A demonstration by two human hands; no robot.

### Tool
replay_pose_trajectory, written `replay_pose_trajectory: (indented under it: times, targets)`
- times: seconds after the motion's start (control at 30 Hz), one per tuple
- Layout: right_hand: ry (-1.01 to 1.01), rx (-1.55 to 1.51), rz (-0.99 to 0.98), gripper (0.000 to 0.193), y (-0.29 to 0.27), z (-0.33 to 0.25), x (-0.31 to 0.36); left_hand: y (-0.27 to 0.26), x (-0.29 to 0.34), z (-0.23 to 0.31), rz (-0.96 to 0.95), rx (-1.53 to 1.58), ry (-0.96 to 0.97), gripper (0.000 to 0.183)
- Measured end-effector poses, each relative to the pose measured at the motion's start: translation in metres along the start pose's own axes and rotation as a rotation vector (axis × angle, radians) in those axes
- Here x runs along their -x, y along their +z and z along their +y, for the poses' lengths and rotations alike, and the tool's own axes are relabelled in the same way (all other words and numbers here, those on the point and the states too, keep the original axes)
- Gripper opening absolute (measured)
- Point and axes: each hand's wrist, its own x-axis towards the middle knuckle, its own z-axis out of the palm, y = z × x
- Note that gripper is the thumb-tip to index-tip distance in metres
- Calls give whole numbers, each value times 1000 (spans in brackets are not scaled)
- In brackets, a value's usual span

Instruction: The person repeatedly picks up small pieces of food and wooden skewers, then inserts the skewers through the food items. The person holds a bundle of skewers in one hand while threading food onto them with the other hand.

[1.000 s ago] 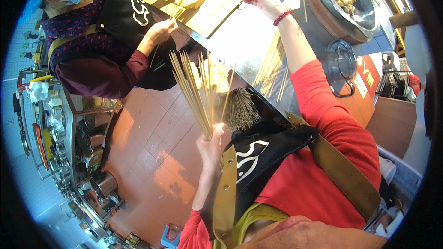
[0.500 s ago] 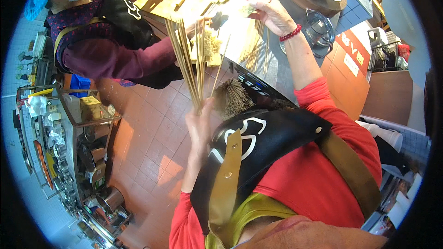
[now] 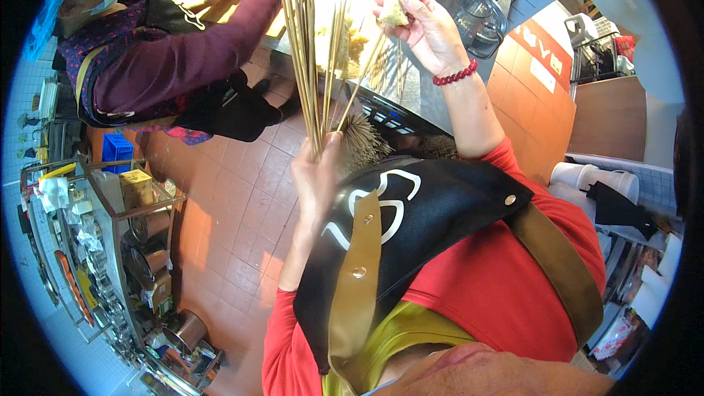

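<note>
Light v. uneven: strongest top ctr, where bench (image 3: 425, 95) blows out near-white, detail lost; upper ends of sticks (image 3: 311, 81) run into glare. R hand (image 3: 429, 33) + pale lump (image 3: 394, 13) brightly lit. Floor (image 3: 227, 205) mid-bright w/ warm patches; under bench v. dark. Sm. highlights on strap studs (image 3: 359, 272). Heavy fisheye distortion: shelf rack (image 3: 110, 205) bows at L edge, black vignette at corners. L hand (image 3: 315, 176) a bit soft.
</note>
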Motion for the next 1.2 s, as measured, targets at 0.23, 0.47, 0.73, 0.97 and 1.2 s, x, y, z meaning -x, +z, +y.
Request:
replay_pose_trajectory:
  times: [0.23, 0.47, 0.73, 0.97, 1.2]
  targets:
    - [-53, 42, -4, 45, -2, -3, 10, 12, -6, -4, -6, -16, 61, 24]
    - [-41, 174, -13, 62, 2, -11, 20, 14, -6, -3, -36, -7, 95, 18]
    - [-70, 217, 62, 57, 2, -3, 33, 23, -12, -8, -37, -91, 152, 15]
    - [-36, 63, 109, 53, 9, 13, 46, 29, -13, -4, -23, -89, 134, 11]
    - [-2, 90, 73, 51, 3, 5, 47, 34, -14, 1, -21, -64, 126, 12]
